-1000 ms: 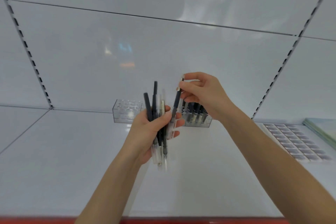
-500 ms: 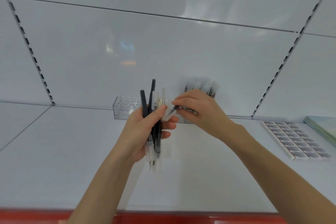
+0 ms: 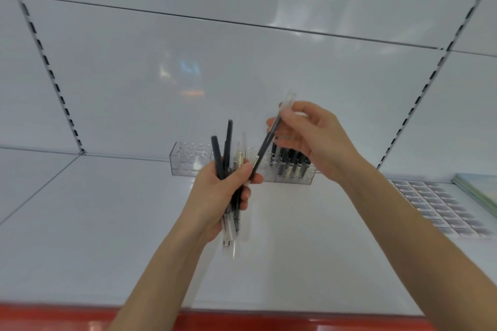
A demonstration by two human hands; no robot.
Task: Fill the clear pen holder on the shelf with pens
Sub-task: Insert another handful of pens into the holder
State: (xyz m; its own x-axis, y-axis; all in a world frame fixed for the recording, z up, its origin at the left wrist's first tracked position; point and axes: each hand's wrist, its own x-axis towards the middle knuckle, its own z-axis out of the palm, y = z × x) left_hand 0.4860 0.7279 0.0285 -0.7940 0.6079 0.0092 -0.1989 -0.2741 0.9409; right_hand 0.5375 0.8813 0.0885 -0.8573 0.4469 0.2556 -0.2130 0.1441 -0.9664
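Note:
A clear pen holder point(image 3: 188, 162) stands at the back of the white shelf against the wall. Its left holes are bare; several dark pens point(image 3: 290, 162) stand in its right part. My left hand point(image 3: 220, 196) is closed around a bundle of pens point(image 3: 228, 142), dark and clear ones, held upright in front of the holder. My right hand point(image 3: 312, 137) pinches a single pen point(image 3: 266, 145) near its clear cap. That pen slants down to the left, and its lower end is still among the bundle at my left thumb.
A flat tray of small grey items point(image 3: 441, 209) lies on the shelf at the right, with a greenish pad point(image 3: 481, 191) beyond it. A red strip point(image 3: 80, 317) runs along the shelf's front edge. Slotted uprights point(image 3: 51, 72) run up the back wall.
My right hand went down to the holder at the right, then came back up and took hold of another pen from the bundle. My left hand has stayed nearly still.

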